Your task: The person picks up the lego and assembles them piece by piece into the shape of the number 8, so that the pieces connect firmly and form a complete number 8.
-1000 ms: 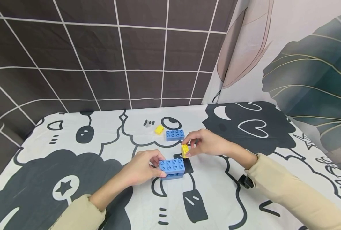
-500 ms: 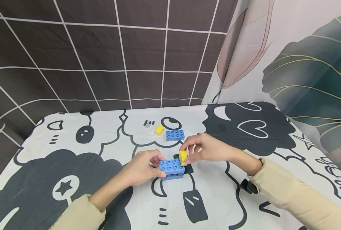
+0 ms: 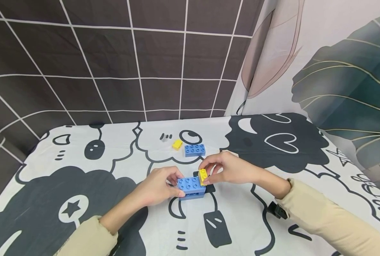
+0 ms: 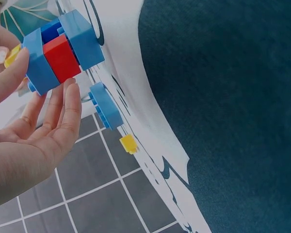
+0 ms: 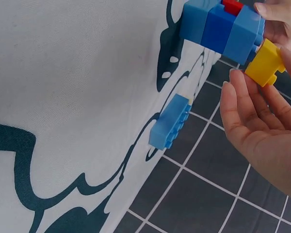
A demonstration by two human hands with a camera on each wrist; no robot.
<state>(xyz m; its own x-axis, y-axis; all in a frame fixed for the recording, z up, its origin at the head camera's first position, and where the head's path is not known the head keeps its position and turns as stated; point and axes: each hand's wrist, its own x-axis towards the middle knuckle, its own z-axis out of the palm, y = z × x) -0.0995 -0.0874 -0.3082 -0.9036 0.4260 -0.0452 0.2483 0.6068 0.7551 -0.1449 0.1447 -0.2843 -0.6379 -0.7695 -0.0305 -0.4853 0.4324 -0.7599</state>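
My left hand [image 3: 161, 186] grips the left end of a block stack on the cloth. A light blue eight-stud brick [image 3: 190, 185] tops that stack. Below it the wrist views show a red brick [image 4: 62, 58] and a dark blue brick [image 5: 218, 26], over another light blue brick [image 4: 82, 39]. Between right thumb and fingers, my right hand [image 3: 229, 167] pinches a small yellow brick [image 3: 203, 177]. It stands at the right end of the top brick, against its studs [image 5: 263, 63]. Whether it is pressed fully down, I cannot tell.
Farther back on the patterned cloth [image 3: 241, 220] lie a loose blue brick [image 3: 194, 150] and a second yellow brick [image 3: 177, 144]. A dark gridded cloth [image 3: 113, 53] hangs behind, and a leaf-print curtain [image 3: 353, 81] hangs at the right.
My right hand has carried the yellow brick toward me and slightly left, from behind the stack onto its right end. My left hand and the stack have stayed in place.
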